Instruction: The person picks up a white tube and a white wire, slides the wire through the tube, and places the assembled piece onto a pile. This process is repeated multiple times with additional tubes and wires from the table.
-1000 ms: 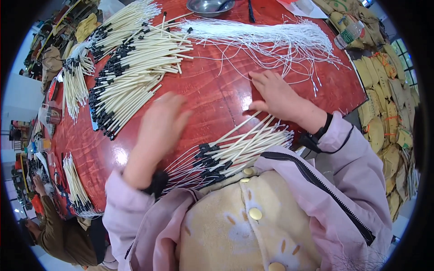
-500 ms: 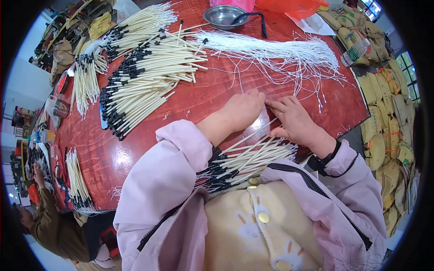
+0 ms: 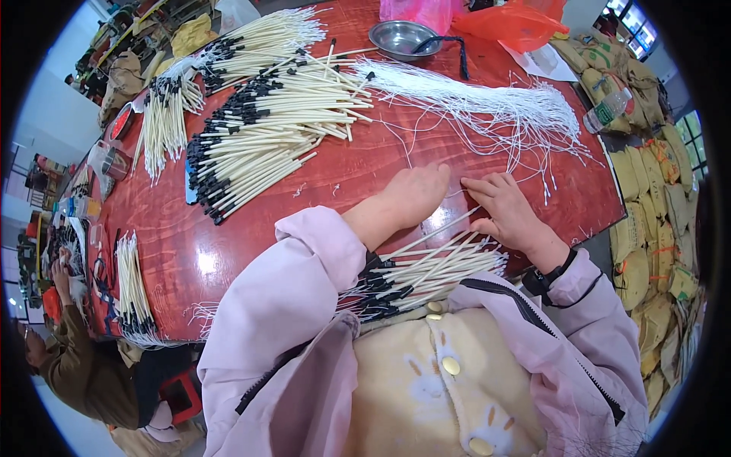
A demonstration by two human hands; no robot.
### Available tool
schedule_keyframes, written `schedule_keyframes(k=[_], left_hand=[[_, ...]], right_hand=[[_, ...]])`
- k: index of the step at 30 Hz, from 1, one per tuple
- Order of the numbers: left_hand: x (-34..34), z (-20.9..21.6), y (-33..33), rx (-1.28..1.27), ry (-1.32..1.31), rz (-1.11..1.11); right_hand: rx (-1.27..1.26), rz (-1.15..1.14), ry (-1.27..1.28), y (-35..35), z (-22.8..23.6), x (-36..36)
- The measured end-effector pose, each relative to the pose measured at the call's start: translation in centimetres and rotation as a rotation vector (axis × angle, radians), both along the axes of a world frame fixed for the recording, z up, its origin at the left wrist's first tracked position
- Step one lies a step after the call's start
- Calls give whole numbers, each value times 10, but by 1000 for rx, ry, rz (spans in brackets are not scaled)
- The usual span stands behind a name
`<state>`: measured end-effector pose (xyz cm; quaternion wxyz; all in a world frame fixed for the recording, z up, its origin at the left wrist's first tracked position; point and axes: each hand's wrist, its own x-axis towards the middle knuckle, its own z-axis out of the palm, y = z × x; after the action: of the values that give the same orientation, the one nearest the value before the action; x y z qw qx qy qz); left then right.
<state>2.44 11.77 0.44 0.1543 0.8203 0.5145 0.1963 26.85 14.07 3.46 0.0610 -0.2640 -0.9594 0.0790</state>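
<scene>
My left hand (image 3: 417, 194) is closed, its fingertips pinched on a thin white cord (image 3: 455, 193). The cord spans the small gap to my right hand (image 3: 504, 213). A pale, thin stick (image 3: 445, 228) slants up from the pile, its upper end between my right thumb and fingers; their exact contact is partly hidden. Just below both hands, close to my body, lies a pile of pale sticks (image 3: 449, 266) with black ends and white strings. Beyond my hands is a long bundle of white cords (image 3: 472, 95); one loose strand hangs down toward my left hand.
A large heap of black-ended sticks (image 3: 282, 114) covers the table's (image 3: 259, 251) left middle. A metal bowl (image 3: 400, 44) and red plastic bag (image 3: 506, 27) lie at the back. A bottle (image 3: 608, 110) stands right, by stacked sacks (image 3: 647, 221). Another person (image 3: 91, 365) sits far left.
My hands have drawn slightly apart, so the cord between them now shows. The whole view has shifted a little, moving the table things rightward in the picture.
</scene>
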Motion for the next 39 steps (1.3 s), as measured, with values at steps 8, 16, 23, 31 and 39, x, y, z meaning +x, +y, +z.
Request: schedule_keyframes(k=[8, 16, 23, 31, 39], left_hand=[[-74, 33, -56, -10, -166, 375], [-117, 27, -128, -310, -188, 703], [-145, 41, -114, -221, 116, 758], [-189, -12, -67, 199, 382, 675], [-187, 8, -87, 227, 218, 526]], right_hand=[[43, -41, -64, 10, 2, 7], [56, 32, -90, 20, 3, -15], [7, 83, -76, 19, 2, -20], [-57, 88, 6, 21, -2, -17], [-76, 67, 42, 20, -6, -12]])
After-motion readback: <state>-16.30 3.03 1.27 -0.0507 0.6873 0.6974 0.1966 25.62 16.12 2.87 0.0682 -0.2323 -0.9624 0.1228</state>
